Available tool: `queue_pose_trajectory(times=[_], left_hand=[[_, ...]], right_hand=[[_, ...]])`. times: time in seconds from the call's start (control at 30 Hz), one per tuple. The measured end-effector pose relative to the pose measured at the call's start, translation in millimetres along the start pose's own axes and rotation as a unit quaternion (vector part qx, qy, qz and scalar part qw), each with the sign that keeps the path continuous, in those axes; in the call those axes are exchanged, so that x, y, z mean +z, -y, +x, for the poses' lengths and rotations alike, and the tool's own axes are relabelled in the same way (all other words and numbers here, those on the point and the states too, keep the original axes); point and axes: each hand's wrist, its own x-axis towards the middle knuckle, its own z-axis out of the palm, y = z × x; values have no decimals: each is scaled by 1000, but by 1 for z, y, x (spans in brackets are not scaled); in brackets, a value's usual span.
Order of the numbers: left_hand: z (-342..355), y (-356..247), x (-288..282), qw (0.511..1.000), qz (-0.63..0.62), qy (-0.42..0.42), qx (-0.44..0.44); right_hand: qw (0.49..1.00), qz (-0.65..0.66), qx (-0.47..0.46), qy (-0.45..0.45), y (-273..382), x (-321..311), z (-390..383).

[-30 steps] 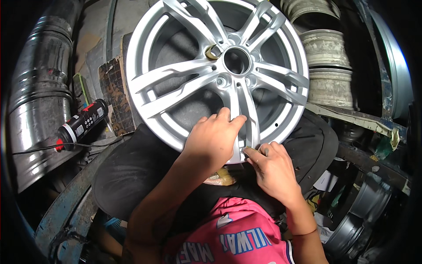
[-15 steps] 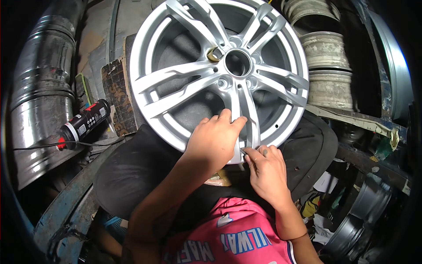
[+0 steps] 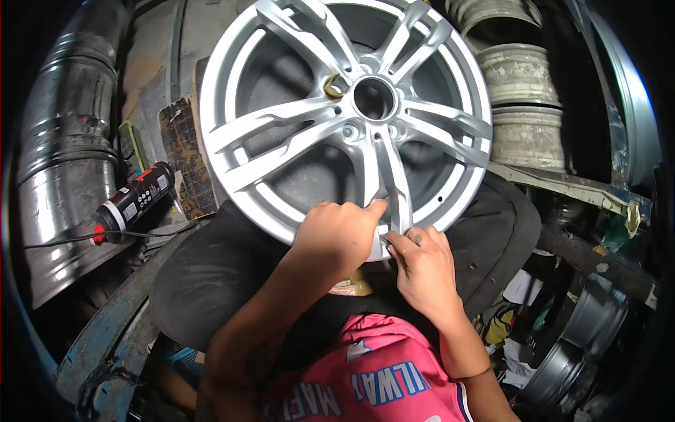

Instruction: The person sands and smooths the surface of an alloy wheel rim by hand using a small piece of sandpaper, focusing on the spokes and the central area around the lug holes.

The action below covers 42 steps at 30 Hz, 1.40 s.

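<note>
A silver alloy wheel (image 3: 264, 112) with paired spokes lies face up across my black-clad legs (image 3: 204, 274). My left hand (image 3: 337, 239) is curled over the lower spoke, fingertips tucked into the wheel, thumb pointing up along the spoke. My right hand (image 3: 425, 271) is pinched at the bottom of that spoke pair, beside the rim; a small greyish piece seems to be between thumb and fingers, too small to make out. A tan ring-like piece (image 3: 330, 90) sits at a bolt hole left of the centre bore.
Chrome cylindrical pieces (image 3: 63, 211) line the left, beside a black spray can (image 3: 137, 204) with a cable across it and a worn board (image 3: 179, 155). Several dull rims (image 3: 524, 141) are stacked at right on a shelf edge (image 3: 562, 190); grey rims (image 3: 594, 316) lie lower right.
My left hand's fingers have dropped lower along the spoke. My right hand stays at the spoke's end with slightly shifted fingers. The wheel has shifted very slightly.
</note>
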Motion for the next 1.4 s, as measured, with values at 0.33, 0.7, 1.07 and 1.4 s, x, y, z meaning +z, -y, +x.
queue_pose_trajectory(times=[0.33, 0.7, 1.07, 1.4], left_hand=[[-6, 0, -4, 998, -20, -40, 46], [-4, -15, -11, 988, -30, 150, -15], [-7, -15, -6, 992, -34, 120, 8], [17, 0, -27, 808, -569, -112, -102]], right_hand=[[988, 44, -26, -144, -38, -90, 65], [973, 170, -79, -138, -47, -47, 94], [852, 519, -49, -58, -38, -39, 92], [683, 722, 83, 75, -28, -38, 96]])
